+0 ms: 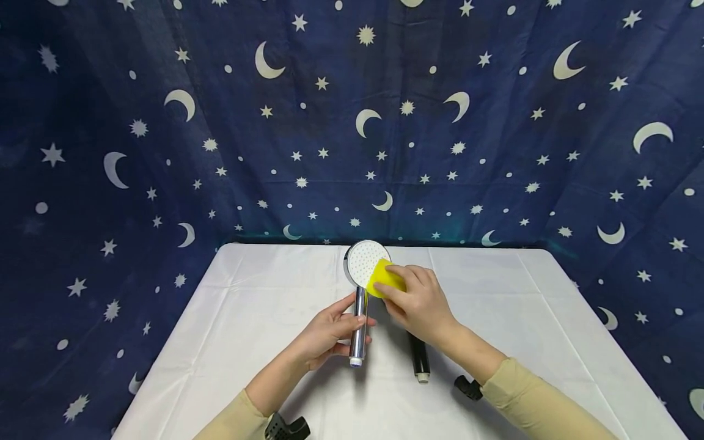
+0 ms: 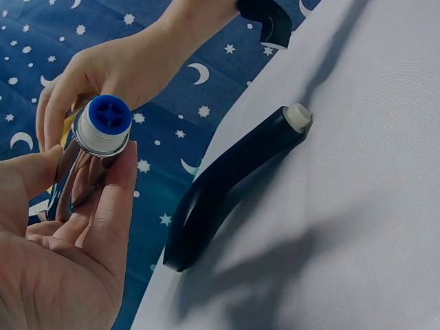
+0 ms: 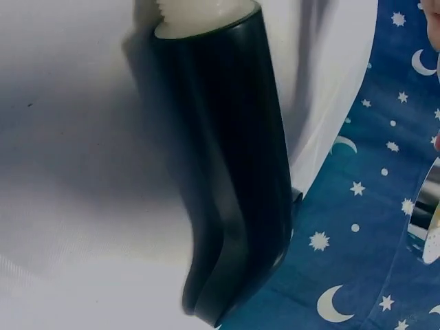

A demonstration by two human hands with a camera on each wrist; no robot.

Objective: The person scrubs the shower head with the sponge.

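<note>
My left hand (image 1: 329, 335) grips the handle of a chrome shower head (image 1: 364, 260), held upright above the table with its white nozzle face turned toward me. In the left wrist view, the handle's white threaded end with a blue insert (image 2: 110, 114) points at the camera, and fingers wrap the chrome. My right hand (image 1: 422, 302) pinches a yellow sponge (image 1: 383, 276) and holds it against the lower right of the nozzle face. Below that hand lies a black shower head (image 1: 420, 355); the right wrist view shows its curved black body (image 3: 237, 130) close up.
A white cloth covers the table (image 1: 264, 318). Behind it hangs a dark blue curtain (image 1: 330, 122) with moons and stars. Black wrist cameras sit by the left sleeve (image 1: 233, 421) and the right sleeve (image 1: 533, 397).
</note>
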